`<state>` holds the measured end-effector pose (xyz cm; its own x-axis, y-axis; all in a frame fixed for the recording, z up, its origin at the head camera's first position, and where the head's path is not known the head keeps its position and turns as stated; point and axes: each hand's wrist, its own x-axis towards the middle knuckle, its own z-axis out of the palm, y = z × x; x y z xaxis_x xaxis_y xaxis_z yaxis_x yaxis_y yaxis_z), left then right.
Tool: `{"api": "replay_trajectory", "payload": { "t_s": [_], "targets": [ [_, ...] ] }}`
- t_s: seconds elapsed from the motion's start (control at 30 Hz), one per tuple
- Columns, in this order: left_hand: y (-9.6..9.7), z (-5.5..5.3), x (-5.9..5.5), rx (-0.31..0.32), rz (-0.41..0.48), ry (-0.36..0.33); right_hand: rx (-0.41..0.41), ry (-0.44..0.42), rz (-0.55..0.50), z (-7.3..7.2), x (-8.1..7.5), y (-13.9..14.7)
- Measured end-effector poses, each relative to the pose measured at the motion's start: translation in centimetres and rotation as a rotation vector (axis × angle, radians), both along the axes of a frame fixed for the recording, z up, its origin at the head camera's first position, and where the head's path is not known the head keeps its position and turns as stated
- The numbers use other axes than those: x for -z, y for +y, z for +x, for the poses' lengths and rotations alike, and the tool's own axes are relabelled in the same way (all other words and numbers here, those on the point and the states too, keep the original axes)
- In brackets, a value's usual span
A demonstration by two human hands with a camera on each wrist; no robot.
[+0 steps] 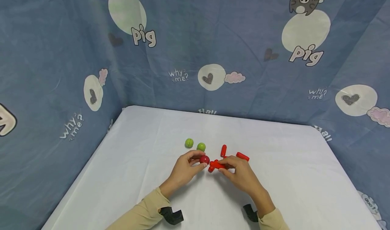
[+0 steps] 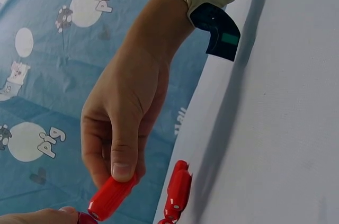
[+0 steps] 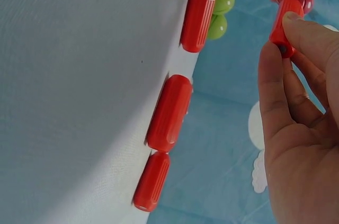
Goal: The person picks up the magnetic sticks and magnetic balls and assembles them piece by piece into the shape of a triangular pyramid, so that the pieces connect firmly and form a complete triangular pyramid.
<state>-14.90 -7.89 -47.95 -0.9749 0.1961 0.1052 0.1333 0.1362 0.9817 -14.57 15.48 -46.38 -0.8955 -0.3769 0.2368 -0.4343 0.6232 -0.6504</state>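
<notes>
My left hand (image 1: 182, 169) pinches a glossy dark red ball (image 1: 204, 160) between thumb and fingers. Opposite it, my right hand (image 1: 243, 174) holds a red ridged handle (image 3: 286, 21) by thumb and fingertips. The handle's far end comes right up to the ball in the right wrist view, and its near end shows a small dark hole. In the left wrist view the right hand grips the same handle (image 2: 111, 200) from above, while only fingertips of the left hand show at the lower left, beside the ball (image 2: 86, 218).
Two green balls (image 1: 189, 143) sit on the white table (image 1: 158, 131) beyond the left hand. Several more red ridged handles lie around the right hand, one upright in view (image 1: 223, 150) and one slanting (image 1: 242, 156). A blue patterned cloth (image 1: 189, 98) hangs behind the table.
</notes>
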Motion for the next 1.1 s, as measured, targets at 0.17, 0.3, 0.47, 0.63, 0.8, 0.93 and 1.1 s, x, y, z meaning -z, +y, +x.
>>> {"api": "replay_trajectory", "payload": {
  "t_s": [0.17, 0.3, 0.47, 0.63, 0.8, 0.93, 1.1],
  "targets": [
    [0.1, 0.1, 0.2, 0.013, -0.01, -0.02, -0.001, -0.01, 0.005, 0.1, 0.0, 0.0],
    [0.2, 0.2, 0.2, 0.012, -0.004, -0.014, -0.004, -0.014, 0.001, 0.1, 0.1, 0.0],
    [0.2, 0.3, 0.2, 0.007, 0.012, -0.019, -0.009, -0.012, 0.0, 0.1, 0.1, 0.0],
    [0.2, 0.3, 0.1, 0.019, -0.014, -0.034, -0.013, -0.035, -0.002, 0.2, 0.1, 0.1],
    [0.1, 0.4, 0.4, 0.057, -0.081, -0.037, -0.03, -0.083, 0.016, 0.4, 0.1, 0.4],
    [0.0, 0.3, 0.9, 0.098, -0.125, -0.04, -0.031, -0.121, 0.063, 0.5, 0.1, 0.6],
    [0.0, 0.2, 1.6, 0.132, -0.167, -0.067, -0.045, -0.153, 0.102, 0.4, 0.4, 0.7]
  ]
}}
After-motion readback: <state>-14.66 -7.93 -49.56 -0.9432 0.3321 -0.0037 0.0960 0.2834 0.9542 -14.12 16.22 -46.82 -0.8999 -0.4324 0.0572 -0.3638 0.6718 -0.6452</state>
